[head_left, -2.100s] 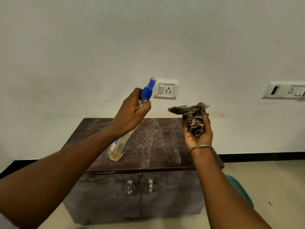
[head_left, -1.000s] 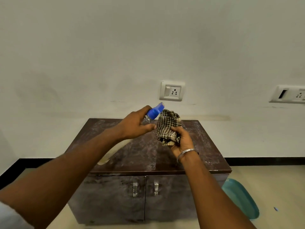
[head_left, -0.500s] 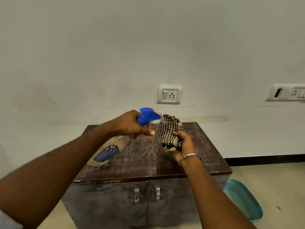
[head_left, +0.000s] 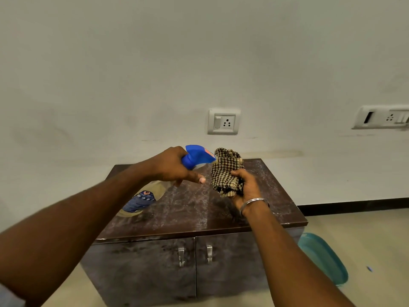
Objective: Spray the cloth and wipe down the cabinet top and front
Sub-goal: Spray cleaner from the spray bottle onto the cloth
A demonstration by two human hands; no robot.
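Your left hand (head_left: 172, 167) grips the clear plastic spray bottle with the blue trigger head (head_left: 198, 156), fingers wrapped round its neck. The nozzle is just beside the bunched black-and-tan checked cloth (head_left: 225, 171), which your right hand (head_left: 245, 187) holds in curled fingers. Both hang over the back half of the dark brown mottled cabinet top (head_left: 199, 209), apart from its surface.

The top's front edge runs under your forearms, its right edge lies beyond your right wrist, and its back edge meets the white wall. Bare, streaked surface lies right of the cloth and toward the front edge.

Below that edge, the two dark cabinet doors (head_left: 143, 269) meet at a centre seam, with small metal handles (head_left: 181, 255) on either side of it. A teal plastic tray (head_left: 325, 258) lies on the floor just right of the cabinet, near its front corner. A white wall socket (head_left: 223, 121) sits above the cabinet, and a second white switch plate (head_left: 380, 117) is far to the right. A silver bangle (head_left: 254, 202) circles your right wrist.
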